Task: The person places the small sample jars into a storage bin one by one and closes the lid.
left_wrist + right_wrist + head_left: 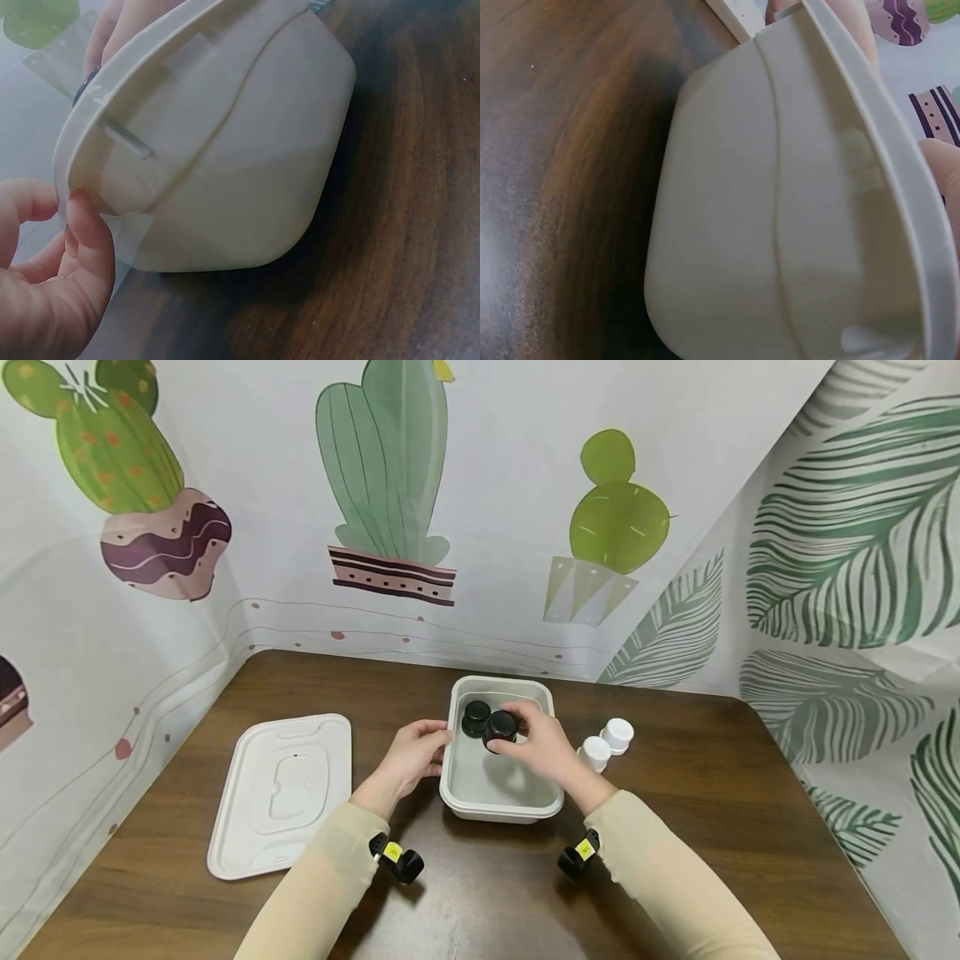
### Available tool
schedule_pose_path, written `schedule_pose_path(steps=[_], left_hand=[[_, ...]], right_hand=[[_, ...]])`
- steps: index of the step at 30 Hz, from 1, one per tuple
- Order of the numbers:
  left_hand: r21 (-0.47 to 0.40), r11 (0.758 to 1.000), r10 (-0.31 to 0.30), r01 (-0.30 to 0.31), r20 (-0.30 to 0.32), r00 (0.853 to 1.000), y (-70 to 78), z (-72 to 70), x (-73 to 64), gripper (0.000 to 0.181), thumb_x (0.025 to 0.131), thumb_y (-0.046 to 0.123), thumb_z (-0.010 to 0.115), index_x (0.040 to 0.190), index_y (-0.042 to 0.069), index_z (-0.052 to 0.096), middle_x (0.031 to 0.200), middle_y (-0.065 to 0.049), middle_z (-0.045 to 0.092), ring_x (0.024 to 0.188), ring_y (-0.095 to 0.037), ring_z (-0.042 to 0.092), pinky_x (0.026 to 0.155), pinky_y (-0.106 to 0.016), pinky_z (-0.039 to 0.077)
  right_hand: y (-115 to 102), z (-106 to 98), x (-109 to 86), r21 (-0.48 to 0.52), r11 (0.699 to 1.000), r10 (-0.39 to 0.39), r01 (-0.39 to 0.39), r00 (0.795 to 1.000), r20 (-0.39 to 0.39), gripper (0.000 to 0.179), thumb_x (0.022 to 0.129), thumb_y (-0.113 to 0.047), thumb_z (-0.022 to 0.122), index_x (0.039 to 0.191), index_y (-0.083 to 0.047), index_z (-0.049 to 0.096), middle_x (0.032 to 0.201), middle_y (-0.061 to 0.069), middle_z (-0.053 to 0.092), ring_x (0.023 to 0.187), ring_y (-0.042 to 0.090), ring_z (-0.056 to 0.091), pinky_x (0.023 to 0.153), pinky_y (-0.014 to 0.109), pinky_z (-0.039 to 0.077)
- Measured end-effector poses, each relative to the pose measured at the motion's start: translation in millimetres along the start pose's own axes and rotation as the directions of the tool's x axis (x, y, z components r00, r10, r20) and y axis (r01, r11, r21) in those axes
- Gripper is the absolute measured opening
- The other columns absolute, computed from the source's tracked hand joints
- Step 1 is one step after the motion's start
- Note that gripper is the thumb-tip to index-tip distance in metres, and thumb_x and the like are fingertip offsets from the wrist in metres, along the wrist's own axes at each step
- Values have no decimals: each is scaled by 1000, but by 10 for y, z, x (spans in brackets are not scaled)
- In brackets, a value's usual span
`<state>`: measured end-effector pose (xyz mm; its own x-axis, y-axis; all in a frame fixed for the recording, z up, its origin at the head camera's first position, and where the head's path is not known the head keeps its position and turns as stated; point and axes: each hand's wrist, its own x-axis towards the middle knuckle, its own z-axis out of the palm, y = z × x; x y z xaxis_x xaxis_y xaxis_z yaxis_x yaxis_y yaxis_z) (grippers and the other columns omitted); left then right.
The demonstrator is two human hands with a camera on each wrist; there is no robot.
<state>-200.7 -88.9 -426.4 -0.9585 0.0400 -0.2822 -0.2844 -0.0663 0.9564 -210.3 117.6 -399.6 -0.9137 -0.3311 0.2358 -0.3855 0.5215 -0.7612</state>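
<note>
On our brown wooden counter (480, 902), our left hand (411, 753) pinches a pale rectangular plastic tub (498, 789), likely steadying it; our right hand (545, 745) grips a round black container (502, 725).

Between the two sleeves (318, 881), I see a lane over the near table (480, 893) to the tub (498, 785), though the wrist cameras (405, 865) jut into it from both sides. Its near half has room to reach straight down; the far half is crowded by a standing black jar (476, 717), a held black jar (502, 727) and the right hand (542, 742). On the left, the left hand (415, 750) at the rim and its forearm cut across the strip beside the lid (281, 793). On the right, two white jars (618, 735) narrow the gap; beyond them the table offers wide passage. At the far end, the wall cloth (495, 527) leaves little space.
</note>
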Motion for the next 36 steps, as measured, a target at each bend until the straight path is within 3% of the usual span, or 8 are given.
schedule_pose_path(steps=[10,19,28,36], left_hand=[[-1,1000,5,-5,10,1000,3,-8,-3,29,82,11,57,109,1,54,92,-17,57,62,-15,56,49,-27,49],[-4,1000,9,-9,15,1000,-8,-7,5,29,82,11,58,109,2,55,84,-11,58,61,-14,55,48,-27,48],[-11,1000,8,-7,26,1000,-33,11,13,29,82,10,58,109,2,54,81,-7,57,60,-14,55,48,-27,49],[-28,1000,10,-9,48,999,18,-4,-3,31,85,10,57,113,0,52,95,-22,59,63,-16,57,49,-28,49]], right_hand=[[-26,174,73,-55,998,24,-20,998,62,56,71,-26,75,118,-6,52,109,9,61,93,23,60,80,38,49],[6,285,97,-146,989,34,-26,998,51,55,70,-29,75,116,-10,53,110,8,59,92,21,59,78,32,49],[30,322,56,-235,972,38,-16,995,90,56,72,-32,73,119,-11,51,110,8,61,96,20,58,82,34,47],[47,355,85,-268,963,48,-20,994,99,54,73,-29,73,118,-9,50,114,11,58,104,22,55,88,35,44]])
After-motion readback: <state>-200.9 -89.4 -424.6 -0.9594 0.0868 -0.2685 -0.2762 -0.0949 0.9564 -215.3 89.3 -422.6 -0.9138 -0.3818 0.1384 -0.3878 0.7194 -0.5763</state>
